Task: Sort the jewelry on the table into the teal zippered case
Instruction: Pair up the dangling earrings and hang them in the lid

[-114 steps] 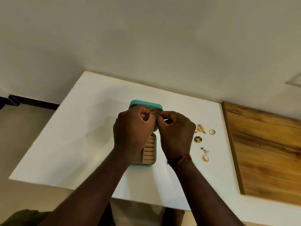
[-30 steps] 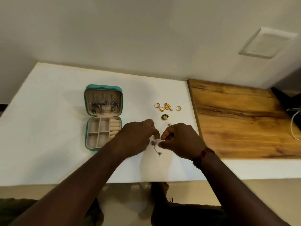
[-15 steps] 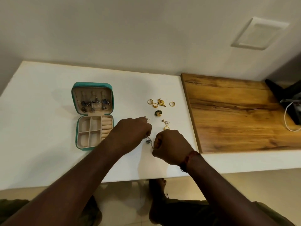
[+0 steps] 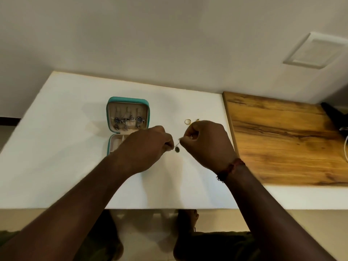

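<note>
Right wrist: red thread bracelet point(image 4: 232, 166). Both hands are above the middle of the white table point(image 4: 56, 147).

Right hand point(image 4: 207, 146): fingers curled, tips pinching the thin hook of a small dark earring point(image 4: 177, 149), which hangs between the hands.

Left hand point(image 4: 145, 147): fingers curled, tips just beside the earring; cannot tell whether they grip it. It covers part of the teal case point(image 4: 128, 100) tray.

The case is open, left of centre, with dark earrings point(image 4: 128, 121) hung in the lid.

Gold ring point(image 4: 187, 121) lies beyond the right hand. Wooden board point(image 4: 282, 140) abuts the right edge.
</note>
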